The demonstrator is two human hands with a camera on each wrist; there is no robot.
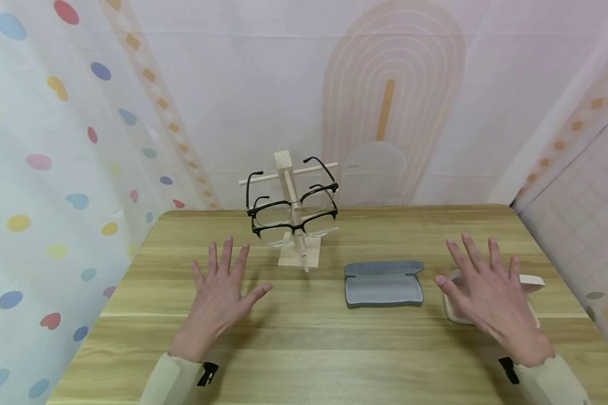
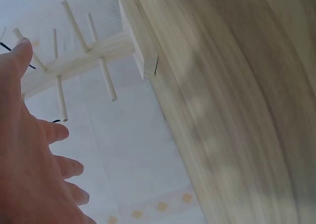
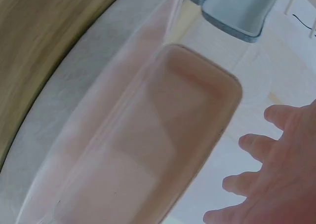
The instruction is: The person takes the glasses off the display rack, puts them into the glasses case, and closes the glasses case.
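My left hand hovers palm down over the left of the table, fingers spread and holding nothing. Nearest to it is a pale wooden display stand, whose pegs also show in the left wrist view. Two pairs of black-rimmed eyeglasses hang on it, an upper pair and a lower pair. Spread in the same way, my right hand is above an open white glasses case and partly hides it. In the right wrist view that case's pinkish inside holds nothing.
An open grey-blue glasses case lies between the stand and the white case, its lid raised at the back. The wood-grain table ends at a patterned curtain behind and on the left.
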